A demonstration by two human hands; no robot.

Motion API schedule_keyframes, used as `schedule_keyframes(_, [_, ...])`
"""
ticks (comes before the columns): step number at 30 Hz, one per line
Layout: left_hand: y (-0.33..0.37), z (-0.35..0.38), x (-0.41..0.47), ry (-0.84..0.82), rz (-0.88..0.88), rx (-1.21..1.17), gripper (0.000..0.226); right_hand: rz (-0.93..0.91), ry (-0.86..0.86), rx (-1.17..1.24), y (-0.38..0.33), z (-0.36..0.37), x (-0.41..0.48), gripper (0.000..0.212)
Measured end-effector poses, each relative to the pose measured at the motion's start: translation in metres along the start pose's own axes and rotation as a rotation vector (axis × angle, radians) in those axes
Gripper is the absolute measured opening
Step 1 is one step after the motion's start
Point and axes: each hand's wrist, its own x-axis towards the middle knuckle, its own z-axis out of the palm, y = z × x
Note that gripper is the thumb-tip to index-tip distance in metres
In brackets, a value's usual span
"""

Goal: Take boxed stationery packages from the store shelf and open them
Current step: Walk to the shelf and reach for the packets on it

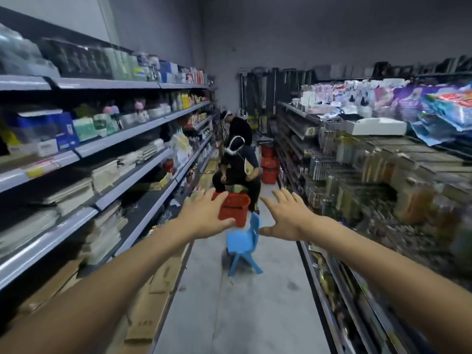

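Note:
Both my arms stretch forward down a store aisle. My left hand [204, 213] and my right hand [286, 215] hover in mid-air with fingers spread, holding nothing. Shelves on the left [120, 141] carry boxed stationery, notebooks and stacked paper goods. A blue box [63, 131] stands on the left middle shelf. The shelf unit on the right [357, 159] holds packed small goods and a white flat box [375, 126] on top. Neither hand touches any shelf or package.
A small blue plastic chair [242, 244] stands in the aisle just beyond my hands, with a red basket [235, 203] behind it. A person sits further down [237, 169]; another stands behind. Cardboard boxes [153, 290] lie along the left floor. More red baskets [269, 167] stack at the right.

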Motion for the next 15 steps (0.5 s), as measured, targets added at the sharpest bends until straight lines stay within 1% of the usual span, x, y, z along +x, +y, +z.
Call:
schedule_keyframes(3, [-0.01, -0.001, 0.062, 0.093, -0.032, -0.019, 0.084, -0.023, 0.054, 0.032, 0.027, -0.009, 0.065, 0.099])
schedule_keyframes(7, [-0.029, -0.004, 0.145, 0.156, -0.068, -0.024, 0.081, -0.057, 0.079, 0.079, 0.055, -0.017, 0.153, 0.094])
schedule_keyframes(11, [-0.055, 0.005, 0.235, 0.204, -0.073, -0.05, 0.079, -0.081, 0.096, 0.106, 0.082, -0.008, 0.248, 0.096])
schedule_keyframes(15, [-0.088, 0.02, 0.33, 0.226, -0.065, -0.046, 0.077, -0.128, 0.133, 0.069, 0.11, -0.001, 0.347, 0.099])
